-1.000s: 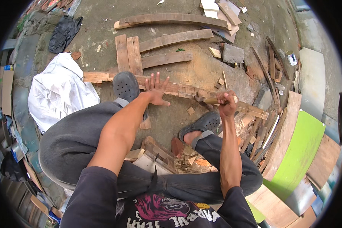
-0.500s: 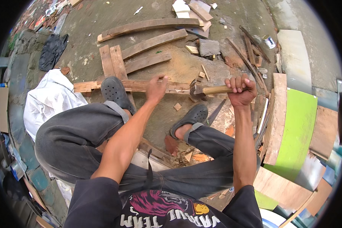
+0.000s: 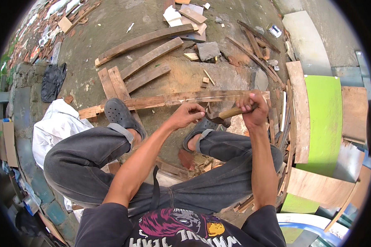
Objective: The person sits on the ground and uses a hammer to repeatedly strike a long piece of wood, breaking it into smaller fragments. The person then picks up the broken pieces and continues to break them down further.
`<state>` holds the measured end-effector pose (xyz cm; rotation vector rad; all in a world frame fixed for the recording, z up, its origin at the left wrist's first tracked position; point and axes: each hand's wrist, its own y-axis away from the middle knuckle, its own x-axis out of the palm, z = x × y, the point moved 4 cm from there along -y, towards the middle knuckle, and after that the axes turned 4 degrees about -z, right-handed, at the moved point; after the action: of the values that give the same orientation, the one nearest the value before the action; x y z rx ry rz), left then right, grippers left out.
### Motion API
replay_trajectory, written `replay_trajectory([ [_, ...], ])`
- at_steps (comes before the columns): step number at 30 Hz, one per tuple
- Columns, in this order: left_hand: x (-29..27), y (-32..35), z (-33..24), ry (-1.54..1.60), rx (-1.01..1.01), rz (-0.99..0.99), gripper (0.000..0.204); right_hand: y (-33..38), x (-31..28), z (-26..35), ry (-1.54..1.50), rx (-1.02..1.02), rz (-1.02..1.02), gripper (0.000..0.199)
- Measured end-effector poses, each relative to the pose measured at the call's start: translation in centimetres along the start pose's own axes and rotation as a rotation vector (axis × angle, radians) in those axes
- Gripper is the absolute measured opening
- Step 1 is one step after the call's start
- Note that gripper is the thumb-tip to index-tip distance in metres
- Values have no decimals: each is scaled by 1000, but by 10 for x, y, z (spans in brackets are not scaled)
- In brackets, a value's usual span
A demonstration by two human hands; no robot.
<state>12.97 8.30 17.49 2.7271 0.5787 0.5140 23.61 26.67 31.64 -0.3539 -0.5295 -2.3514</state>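
My right hand (image 3: 252,109) is wrapped round the wooden handle of a hammer (image 3: 231,112). The dark metal head points left, above my shoe. Close to that head, my left hand (image 3: 187,116) is pinched with thumb and fingertips together; whatever may be between them is too small to make out. Beyond both hands a long wooden plank (image 3: 183,98) lies across the ground. Its left part passes in front of my left clog (image 3: 118,113), and shorter boards (image 3: 118,85) meet it there.
Several loose planks (image 3: 146,39) lie farther off, with a grey stone block (image 3: 208,51) to their right. A white sack (image 3: 55,119) bunches beside my left knee. On the right stand a green panel (image 3: 323,119) and other boards. Small wood scraps (image 3: 205,82) dot the ground.
The hammer has come down and nearer to me, its head tilted lower. My left hand has moved right toward the hammer head, its fingers now pinched. The view has shifted somewhat.
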Motion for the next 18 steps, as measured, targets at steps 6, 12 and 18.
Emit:
replay_trajectory([
  [6,-36,-27,5,-232,-237,-132,31,-2,4,-21,182,45,2,23],
  [12,-34,-122,-76,-696,184,-330,48,1,13,-12,260,21,34,23],
  [18,-71,-133,-91,-1018,203,-295,47,4,-8,-21,251,22,39,25],
])
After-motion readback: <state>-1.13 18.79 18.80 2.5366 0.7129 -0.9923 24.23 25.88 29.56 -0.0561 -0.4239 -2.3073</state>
